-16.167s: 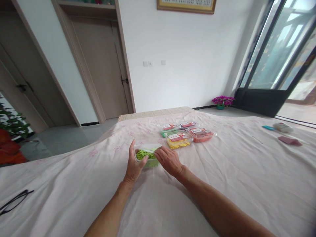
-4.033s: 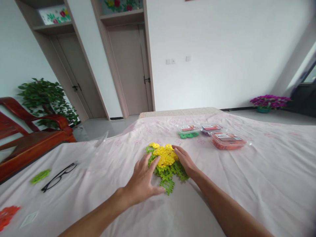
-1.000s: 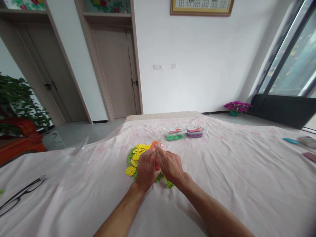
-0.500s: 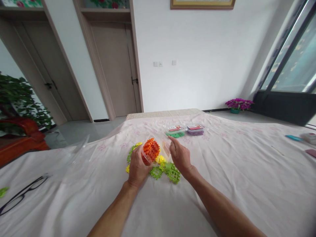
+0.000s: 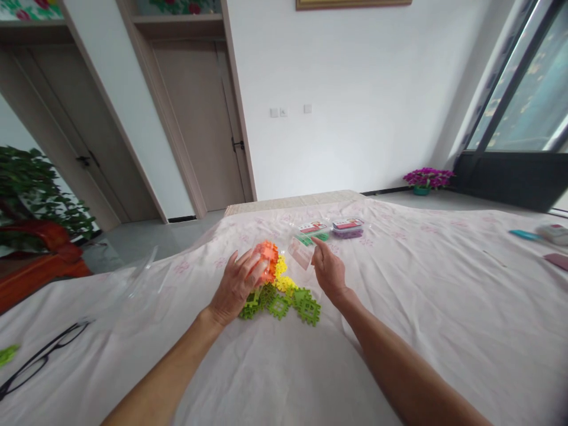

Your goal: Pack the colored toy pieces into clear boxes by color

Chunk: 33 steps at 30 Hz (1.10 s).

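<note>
My left hand is curled over a clear plastic box, which is tipped over orange interlocking pieces. Some of the orange shows through the box wall. Below and beside them lie yellow pieces and green toothed square pieces in a loose pile. In my right hand a clear lid with a pinkish label is pinched, its index finger stretched along the edge. The lid hangs just to the right of the pile.
Behind the hands stand a labelled box of green pieces and one of purple pieces. Eyeglasses, a green piece and clear plastic wrapping lie at left. A blue item lies far right on the white cloth.
My left hand has tipped the box from facing up to face down over the pile, bringing the orange pieces with it. The lid in my right hand shows more fully.
</note>
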Tool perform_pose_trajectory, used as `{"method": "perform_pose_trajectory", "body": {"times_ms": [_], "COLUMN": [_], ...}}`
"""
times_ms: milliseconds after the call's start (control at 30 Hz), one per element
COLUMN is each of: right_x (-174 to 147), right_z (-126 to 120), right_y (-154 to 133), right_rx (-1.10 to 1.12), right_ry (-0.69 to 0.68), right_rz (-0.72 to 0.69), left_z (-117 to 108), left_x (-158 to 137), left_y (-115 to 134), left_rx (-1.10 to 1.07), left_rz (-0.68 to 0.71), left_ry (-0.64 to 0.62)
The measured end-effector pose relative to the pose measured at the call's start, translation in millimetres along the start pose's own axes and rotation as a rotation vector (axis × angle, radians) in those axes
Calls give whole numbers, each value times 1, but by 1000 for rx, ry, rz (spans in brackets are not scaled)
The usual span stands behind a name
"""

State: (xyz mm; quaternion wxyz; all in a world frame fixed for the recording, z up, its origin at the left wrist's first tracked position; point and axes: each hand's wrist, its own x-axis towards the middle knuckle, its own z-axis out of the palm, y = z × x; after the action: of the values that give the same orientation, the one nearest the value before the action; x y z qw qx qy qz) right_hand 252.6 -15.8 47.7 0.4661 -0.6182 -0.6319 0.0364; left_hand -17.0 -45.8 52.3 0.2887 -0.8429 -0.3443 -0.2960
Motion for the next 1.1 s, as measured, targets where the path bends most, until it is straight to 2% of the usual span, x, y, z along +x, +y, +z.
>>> {"method": "perform_pose_trajectory", "body": {"times_ms": [133,200,267,367,467,533,633,733,867,967,1100], "right_x": [1,2,2,6,11,15,20,22,16,8,-1], "right_z": [-3,-4,-6,-13,-23,-30,-36,-36,-29,-22,-13], "right_y": [1,2,3,2,-5,-12,-23,-31,-39,-43,-48], "right_rx": [-52,-105,-148,-129,42,269,676,933,1048,1064,1082], "right_ry": [5,34,93,189,248,249,159,-35,-275,-390,-467], "right_rz": [-38,-83,-137,-177,-112,-31,114,309,476,514,506], "left_z": [-18,-24,-27,-24,-11,0,15,22,19,15,6], "left_x": [9,10,9,5,-2,-10,-21,-29,-34,-36,-39], "left_y": [-10,-14,-18,-19,-12,-3,13,26,34,35,31], "left_rx": [74,103,108,17,-184,-362,-641,-771,-827,-890,-1021], "left_rz": [200,201,139,-53,-425,-686,-906,-956,-980,-987,-1020], "left_ry": [-63,-33,16,93,228,328,359,313,257,195,148]}}
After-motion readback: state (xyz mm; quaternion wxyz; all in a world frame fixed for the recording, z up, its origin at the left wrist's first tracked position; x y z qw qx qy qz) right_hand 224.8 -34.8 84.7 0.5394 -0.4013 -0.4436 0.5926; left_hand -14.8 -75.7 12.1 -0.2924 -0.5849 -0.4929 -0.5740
